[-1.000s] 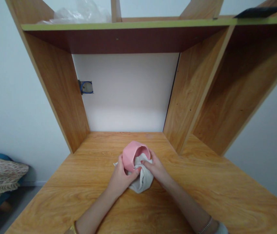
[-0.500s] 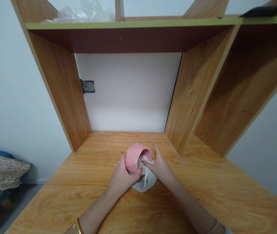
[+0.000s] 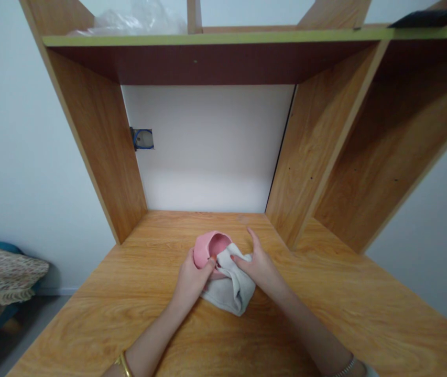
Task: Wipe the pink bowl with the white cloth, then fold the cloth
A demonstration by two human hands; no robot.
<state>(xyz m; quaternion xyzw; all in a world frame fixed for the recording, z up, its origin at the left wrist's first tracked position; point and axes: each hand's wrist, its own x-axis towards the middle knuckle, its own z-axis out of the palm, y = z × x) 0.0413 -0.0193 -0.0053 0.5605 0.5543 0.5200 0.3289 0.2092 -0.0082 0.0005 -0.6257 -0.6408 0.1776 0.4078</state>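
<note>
On the wooden desk point(image 3: 345, 314) against a white wall point(image 3: 207, 152), left fingers point(image 3: 208, 261) clasped a pink cup point(image 3: 206, 247); right fingers point(image 3: 242, 258) pinched a cloth point(image 3: 229, 293)

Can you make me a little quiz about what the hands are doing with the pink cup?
1. True or false: the pink cup stands on a plate.
2. What does the right hand pinch? A) a white cloth B) a spoon C) a book
3. Fill the gap: the ___ hand grips the cup's rim.

Key
1. False: there is no plate. The cup is tilted and held low over the wooden desk.
2. A
3. Left: the left hand grips the rim.
</note>
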